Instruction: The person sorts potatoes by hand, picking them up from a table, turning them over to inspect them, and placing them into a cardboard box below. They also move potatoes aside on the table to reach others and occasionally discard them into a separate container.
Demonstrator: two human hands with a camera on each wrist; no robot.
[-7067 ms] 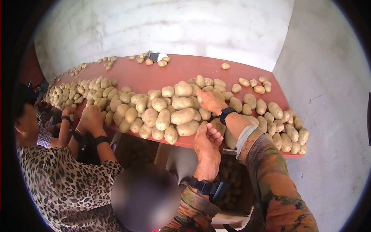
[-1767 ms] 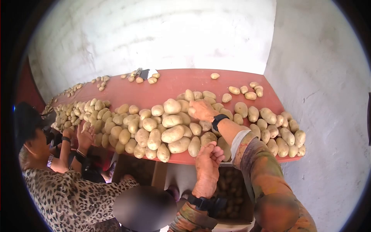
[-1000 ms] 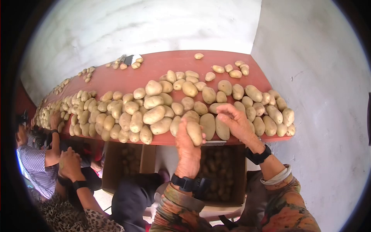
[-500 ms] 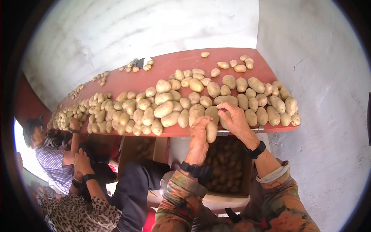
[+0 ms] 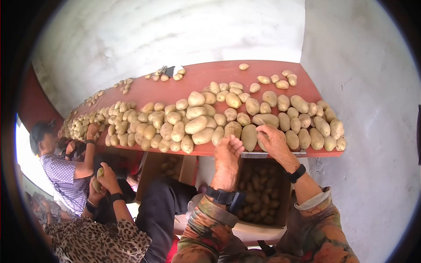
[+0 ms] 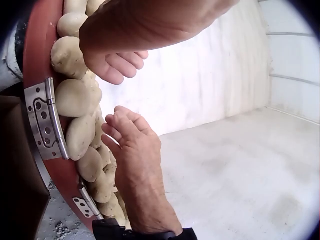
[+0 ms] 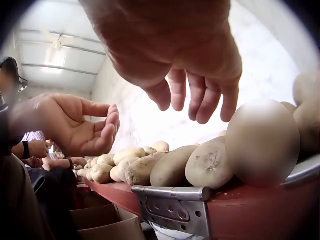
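A red table (image 5: pixel 175 87) carries a long heap of potatoes (image 5: pixel 197 125). My left hand (image 5: pixel 230 147) hovers at the table's front edge, palm up and fingers loosely curved, holding nothing; the same left hand (image 7: pixel 87 125) shows empty in the right wrist view. My right hand (image 5: pixel 269 136) reaches over the front-row potatoes, its fingers (image 7: pixel 200 97) relaxed and hanging just above them, gripping none. A large potato (image 5: pixel 250 136) lies between the two hands. Below the edge stands a cardboard box (image 5: pixel 283 219) part-filled with potatoes.
A metal hinge (image 5: pixel 272 154) runs along the table edge under my right hand. A second box (image 5: pixel 151 164) stands to the left below the table. Two other people (image 5: pixel 66 171) handle potatoes at the left end; a leopard-print sleeve (image 5: pixel 96 241) is near. A white wall (image 5: pixel 372 131) closes the right side.
My left hand gripped a potato at the table edge half a second ago; now it is empty and turned palm up. My right hand stays on the front-row potatoes.
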